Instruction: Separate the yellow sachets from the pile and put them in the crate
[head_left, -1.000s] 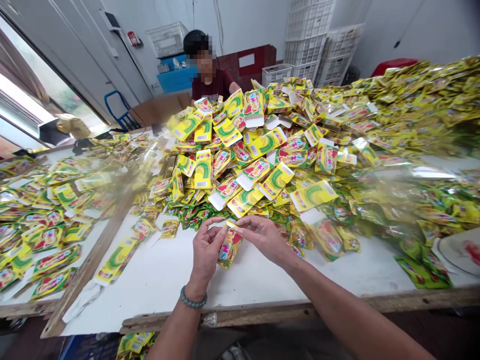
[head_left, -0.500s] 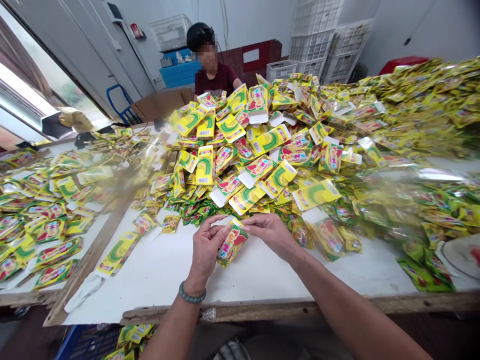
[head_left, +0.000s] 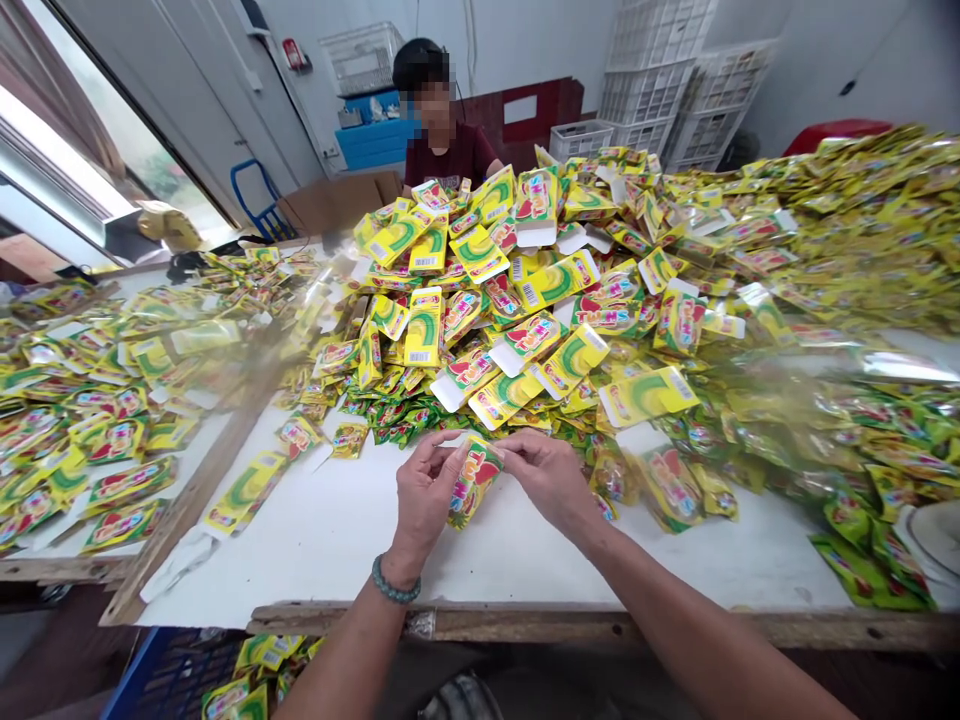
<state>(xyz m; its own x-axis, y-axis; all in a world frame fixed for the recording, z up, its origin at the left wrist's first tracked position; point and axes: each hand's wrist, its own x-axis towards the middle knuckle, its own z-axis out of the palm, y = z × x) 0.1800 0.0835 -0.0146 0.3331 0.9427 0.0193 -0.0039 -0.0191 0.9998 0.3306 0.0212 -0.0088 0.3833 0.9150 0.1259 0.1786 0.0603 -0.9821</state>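
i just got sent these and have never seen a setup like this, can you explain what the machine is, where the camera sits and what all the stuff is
There is no machine: each grip is a person's bare hand. The camera is worn on that person's head, looking forward and down.

The left hand, below which sits a grey-green beaded bracelet, and the right hand together hold a small flat yellow-and-green card box with bright lettering.

Beneath is a white wood-edged tabletop. On it is a large heap of yellow-and-green card boxes, with shiny green packets at the right. Behind the heap is another person in a dark red shirt.
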